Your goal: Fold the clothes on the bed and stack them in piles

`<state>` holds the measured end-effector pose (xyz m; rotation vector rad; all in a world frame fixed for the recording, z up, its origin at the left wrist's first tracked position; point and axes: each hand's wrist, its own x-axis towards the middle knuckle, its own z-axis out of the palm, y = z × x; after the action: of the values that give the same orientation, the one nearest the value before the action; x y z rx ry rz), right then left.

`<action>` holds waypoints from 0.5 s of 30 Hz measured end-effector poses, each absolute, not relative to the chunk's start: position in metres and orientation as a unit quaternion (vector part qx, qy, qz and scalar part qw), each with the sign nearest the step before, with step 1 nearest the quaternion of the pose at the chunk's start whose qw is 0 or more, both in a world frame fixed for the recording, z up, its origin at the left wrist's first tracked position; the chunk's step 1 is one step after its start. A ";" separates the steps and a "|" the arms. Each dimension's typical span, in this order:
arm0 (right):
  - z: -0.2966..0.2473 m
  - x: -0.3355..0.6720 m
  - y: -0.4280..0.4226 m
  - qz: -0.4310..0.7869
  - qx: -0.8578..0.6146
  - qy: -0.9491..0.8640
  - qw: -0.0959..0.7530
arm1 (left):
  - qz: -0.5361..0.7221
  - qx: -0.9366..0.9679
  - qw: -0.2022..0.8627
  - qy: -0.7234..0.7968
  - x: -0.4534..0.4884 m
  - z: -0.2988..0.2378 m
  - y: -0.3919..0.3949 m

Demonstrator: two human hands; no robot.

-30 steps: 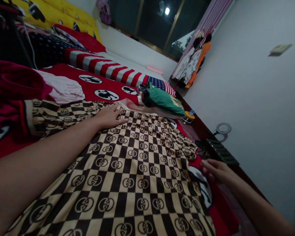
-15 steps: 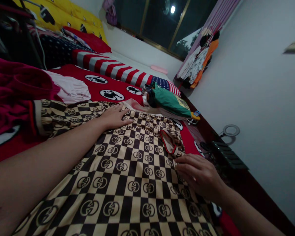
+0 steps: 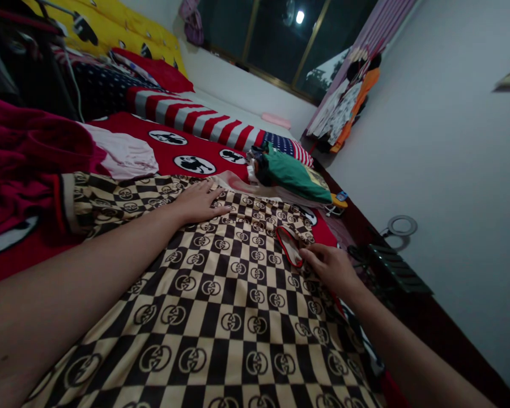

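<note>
A brown and beige checked garment (image 3: 238,294) with a logo print lies spread out in front of me, its left sleeve (image 3: 106,198) stretched to the side. My left hand (image 3: 199,203) rests flat on its upper part, fingers spread. At the right edge, the red-trimmed sleeve (image 3: 289,246) is folded in over the body, with its opening showing. My right hand (image 3: 329,266) pinches the edge of this sleeve between thumb and fingers.
Under the garment is a red bedspread (image 3: 131,127) with round black and white patches. A magenta garment (image 3: 17,164) and a pale pink cloth (image 3: 125,153) lie at left. Folded clothes with a green top (image 3: 295,175) lie beyond. A ring-shaped lamp (image 3: 402,225) stands by the right wall.
My right hand has moved up and slightly left and has taken hold of the sleeve's edge. My left hand stays in place.
</note>
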<state>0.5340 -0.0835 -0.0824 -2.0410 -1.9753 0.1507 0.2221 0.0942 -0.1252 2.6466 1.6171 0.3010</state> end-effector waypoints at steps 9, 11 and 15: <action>-0.083 0.548 -0.078 0.247 -0.708 -0.550 0.367 | 0.091 0.846 0.017 0.524 0.223 -0.125 0.094; -0.087 0.564 -0.089 0.289 -0.680 -0.438 0.512 | 0.097 0.848 0.018 0.520 0.222 -0.125 0.095; -0.096 0.593 -0.107 0.300 -0.663 -0.255 0.637 | 0.102 0.846 0.018 0.522 0.223 -0.127 0.095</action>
<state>0.5930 -0.1070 -0.0962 -1.5134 -0.5832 0.6853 0.2228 0.0953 -0.1267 2.6293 1.6223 0.3168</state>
